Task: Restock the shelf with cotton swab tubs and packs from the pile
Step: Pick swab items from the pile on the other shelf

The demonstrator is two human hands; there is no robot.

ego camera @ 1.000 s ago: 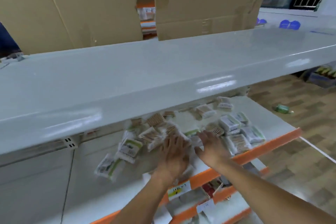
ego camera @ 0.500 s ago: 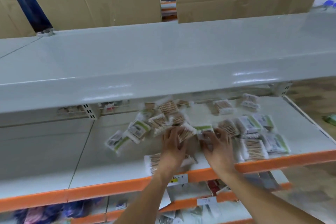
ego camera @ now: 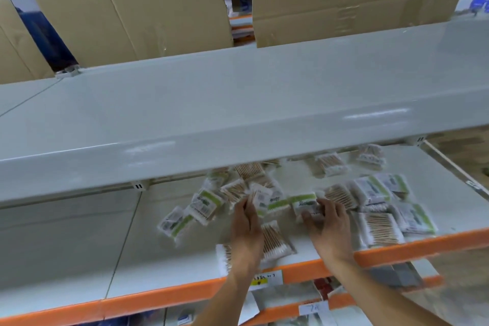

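Several clear packs of cotton swabs with green-and-white labels lie scattered on the white shelf [ego camera: 79,259] with an orange front edge. My left hand [ego camera: 247,222] reaches into the pile and holds a labelled pack [ego camera: 260,197] at its fingertips. My right hand [ego camera: 329,222] grips another green-labelled pack [ego camera: 304,202] just to the right. One pack of wooden-stick swabs [ego camera: 275,239] lies between my wrists, and another pack [ego camera: 379,229] lies right of my right hand. No tubs are visible.
A wide grey-white shelf board [ego camera: 238,103] overhangs the pile and hides its back part. Large cardboard boxes [ego camera: 127,5] stand on that board. Lower orange-edged shelves [ego camera: 291,302] with price tags and goods sit beneath my arms.
The view has swung left and moved closer. Both hands have gone from lying spread on the pile to each taking hold of a labelled pack.
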